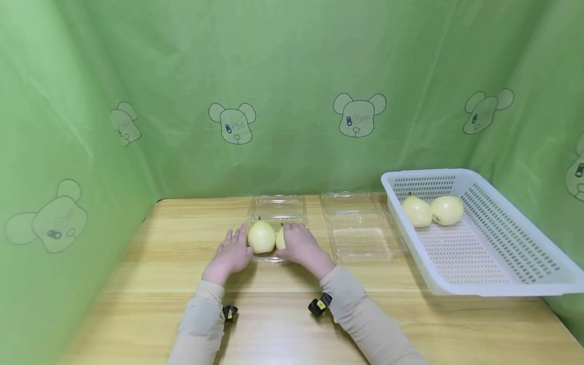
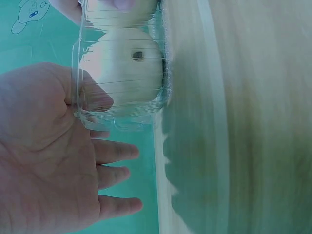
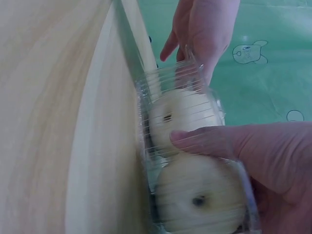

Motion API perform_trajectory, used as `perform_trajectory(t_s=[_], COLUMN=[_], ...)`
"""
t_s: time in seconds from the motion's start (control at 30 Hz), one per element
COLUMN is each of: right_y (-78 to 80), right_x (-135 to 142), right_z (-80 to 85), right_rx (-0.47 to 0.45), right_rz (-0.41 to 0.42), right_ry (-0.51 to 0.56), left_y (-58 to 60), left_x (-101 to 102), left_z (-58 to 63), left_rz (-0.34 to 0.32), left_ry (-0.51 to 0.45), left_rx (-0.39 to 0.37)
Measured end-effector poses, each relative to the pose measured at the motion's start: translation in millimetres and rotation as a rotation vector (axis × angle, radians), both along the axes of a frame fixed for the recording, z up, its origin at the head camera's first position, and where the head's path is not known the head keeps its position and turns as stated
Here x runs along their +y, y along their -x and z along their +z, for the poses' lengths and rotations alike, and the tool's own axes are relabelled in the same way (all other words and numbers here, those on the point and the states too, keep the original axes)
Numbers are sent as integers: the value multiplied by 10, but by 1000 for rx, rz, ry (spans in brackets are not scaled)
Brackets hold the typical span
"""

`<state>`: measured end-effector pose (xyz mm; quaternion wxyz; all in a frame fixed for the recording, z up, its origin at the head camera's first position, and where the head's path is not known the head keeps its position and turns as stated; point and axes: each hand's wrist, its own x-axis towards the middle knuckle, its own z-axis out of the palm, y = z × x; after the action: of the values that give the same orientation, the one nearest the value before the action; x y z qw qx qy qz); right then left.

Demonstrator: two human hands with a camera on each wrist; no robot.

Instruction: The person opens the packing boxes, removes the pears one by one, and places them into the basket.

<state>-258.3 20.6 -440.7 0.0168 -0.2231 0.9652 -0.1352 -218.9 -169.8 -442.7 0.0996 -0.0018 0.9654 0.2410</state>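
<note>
Two pale yellow pears stand side by side in a clear plastic clamshell box (image 1: 269,259) on the table. My left hand (image 1: 232,252) is at the box's left end; its fingers are straight, and in the left wrist view the thumb reaches over the rim towards the left pear (image 1: 261,237). My right hand (image 1: 301,245) grips the right pear (image 1: 280,240) from above, covering most of it. Through the clear wall in the right wrist view, my right thumb (image 3: 195,139) lies on the near side between the pears. The box's lid (image 1: 278,206) is folded back behind it.
A second clear clamshell box (image 1: 362,242) lies with its lid up to the right. Farther right is a white perforated basket (image 1: 493,290) holding two pears (image 1: 447,210) at its far left. Green curtains (image 1: 292,61) rise behind the wooden table (image 1: 274,324) and at both sides.
</note>
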Motion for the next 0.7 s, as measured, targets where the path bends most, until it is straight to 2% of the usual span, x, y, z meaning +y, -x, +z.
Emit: perform_trajectory(t_s=[0.37,0.7], right_y=[69,76], right_x=[-41,-25], right_z=[-64,-61], right_rx=[-37,-17], right_rz=[-27,-17], right_ry=[11,47], left_y=[-11,-10], left_x=[-3,-6], left_z=[17,29], left_rz=[0,-2], left_ry=[-11,-11], left_rx=[-1,-1])
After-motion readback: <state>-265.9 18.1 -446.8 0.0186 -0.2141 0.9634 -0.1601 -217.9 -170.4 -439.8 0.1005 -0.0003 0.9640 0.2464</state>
